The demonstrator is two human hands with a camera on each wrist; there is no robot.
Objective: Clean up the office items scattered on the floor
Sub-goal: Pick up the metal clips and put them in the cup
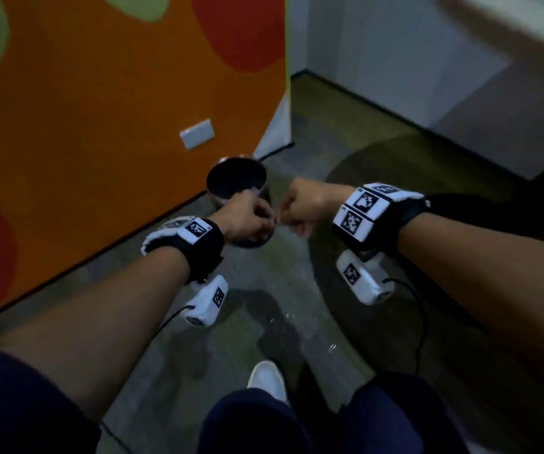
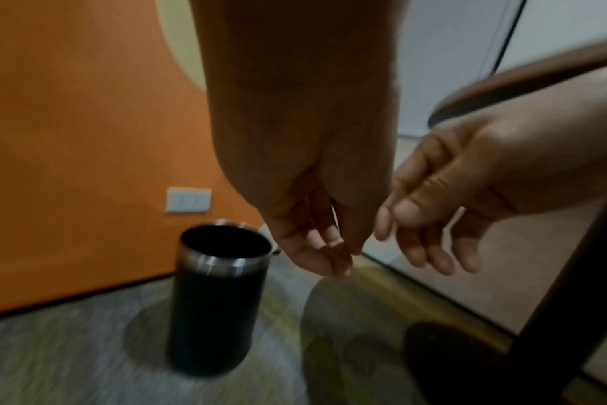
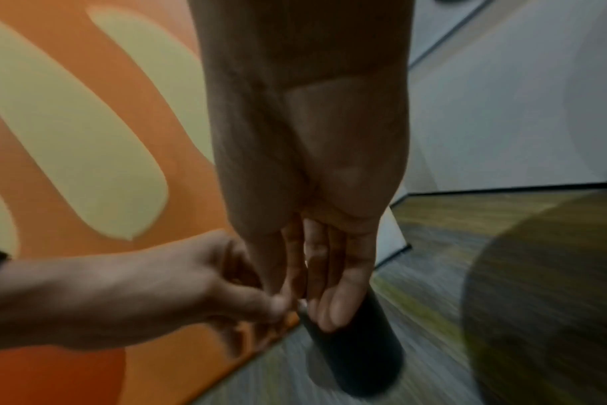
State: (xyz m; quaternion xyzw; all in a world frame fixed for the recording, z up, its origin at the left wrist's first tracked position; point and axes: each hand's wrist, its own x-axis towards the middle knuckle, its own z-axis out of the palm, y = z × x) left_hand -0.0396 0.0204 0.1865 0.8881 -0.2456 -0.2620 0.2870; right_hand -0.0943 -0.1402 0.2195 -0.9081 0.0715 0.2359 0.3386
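Observation:
A black cylindrical container with a metal rim stands upright on the carpet against the orange wall; its wall also shows in the wrist views. Both hands meet just above and to the right of its mouth. My left hand has its fingers curled, the thumb pressed to the fingertips around a tiny pale glint. My right hand points its fingers down, thumb lying against the index finger; whether it holds anything stays hidden. Two small shiny bits lie on the floor nearer me.
The orange wall carries a white socket plate. A thin cable runs round the wall corner. My white shoe stands on grey-green carpet. A dark furniture leg rises on the right, under a curved brown edge.

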